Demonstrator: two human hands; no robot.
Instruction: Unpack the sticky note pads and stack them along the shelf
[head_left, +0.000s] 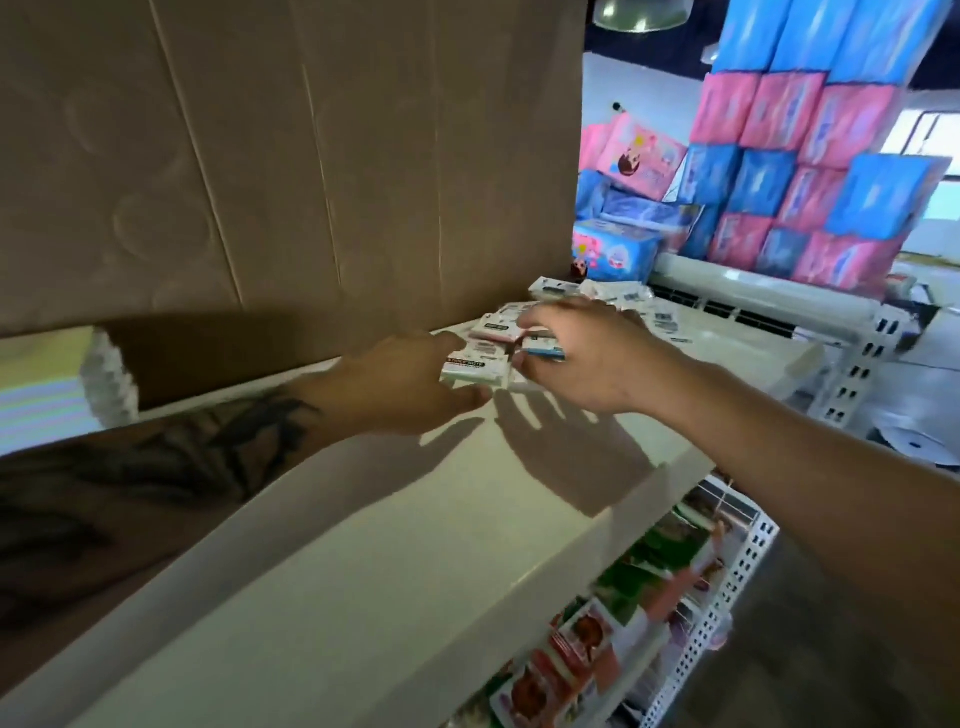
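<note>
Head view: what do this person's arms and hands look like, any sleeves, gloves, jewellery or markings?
Both hands are bare: no gloves, rings or watch visible. The left hand extends from a forearm carrying a large dark tattoo with leaf-like, spiky shapes running toward the wrist. The right hand and its forearm show no markings. No sleeves in view.

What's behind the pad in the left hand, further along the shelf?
Behind the pad held by the left hand, more wrapped sticky note pads lie along the white shelf beside the cardboard box. The right hand covers the nearest ones, so their arrangement is unclear.
</note>
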